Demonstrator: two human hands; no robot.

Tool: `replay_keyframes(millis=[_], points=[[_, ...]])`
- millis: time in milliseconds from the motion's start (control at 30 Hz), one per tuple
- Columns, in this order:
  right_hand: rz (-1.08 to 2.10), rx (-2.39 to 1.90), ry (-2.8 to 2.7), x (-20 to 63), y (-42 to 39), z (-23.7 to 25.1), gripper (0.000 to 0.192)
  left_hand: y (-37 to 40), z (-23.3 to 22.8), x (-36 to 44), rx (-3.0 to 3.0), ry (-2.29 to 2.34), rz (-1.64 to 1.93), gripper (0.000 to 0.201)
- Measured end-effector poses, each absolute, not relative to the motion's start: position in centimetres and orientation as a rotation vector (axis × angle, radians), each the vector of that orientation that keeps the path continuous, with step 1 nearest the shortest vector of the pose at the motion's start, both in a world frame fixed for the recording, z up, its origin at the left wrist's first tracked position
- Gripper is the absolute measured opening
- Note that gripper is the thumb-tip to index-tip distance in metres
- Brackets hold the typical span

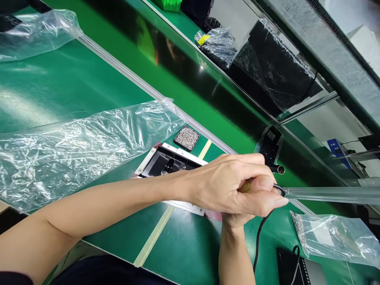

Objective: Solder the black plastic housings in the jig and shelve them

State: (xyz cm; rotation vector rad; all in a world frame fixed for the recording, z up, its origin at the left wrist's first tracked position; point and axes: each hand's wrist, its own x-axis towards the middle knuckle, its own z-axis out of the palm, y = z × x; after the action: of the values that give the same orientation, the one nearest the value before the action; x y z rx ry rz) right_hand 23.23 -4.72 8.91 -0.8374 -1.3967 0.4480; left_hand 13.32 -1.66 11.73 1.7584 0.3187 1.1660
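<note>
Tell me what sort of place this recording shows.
Probably a factory assembly bench: a white-framed fixture on a green worktop, small silvery pieces in a black tray, and a large black item wrapped in clear plastic beyond.

Mostly hidden behind the left hand (234, 180); cropped all round the borders.
Cannot see much of the right hand (237, 221), nor tell the contents of either grip. Can make out little of the tube (280, 170) beyond its open end. Cannot follow the frame (145, 161) under the left forearm (127, 200), nor sort out its dark inner parts. Lose the long bag (89, 152) and upper bag (44, 33) past the left edge, the bin (170, 4) past the top, the dark box (287, 269) past the bottom, the small bag (335, 237) past the right. Find only blur in the reflections (148, 43); cannot identify the small white details on the blue box (337, 150).
</note>
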Motion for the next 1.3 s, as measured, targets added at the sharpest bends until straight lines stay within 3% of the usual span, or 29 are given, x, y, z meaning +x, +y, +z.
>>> replay_keyframes(millis=[100,333,1300], points=[[0.41,-0.845,-1.347,23.5,-5.0,8.3,0.05,-1.6,11.2,13.6,1.775,0.259,1.198,0.034],[0.388,-0.914,-1.247,24.1,-5.3,7.9,0.045,-1.0,10.4,13.7,1.807,0.112,1.219,0.03],[0.338,-0.989,-1.235,23.0,-5.5,8.7,0.05,-0.6,9.7,14.3,1.869,0.202,1.299,0.037]])
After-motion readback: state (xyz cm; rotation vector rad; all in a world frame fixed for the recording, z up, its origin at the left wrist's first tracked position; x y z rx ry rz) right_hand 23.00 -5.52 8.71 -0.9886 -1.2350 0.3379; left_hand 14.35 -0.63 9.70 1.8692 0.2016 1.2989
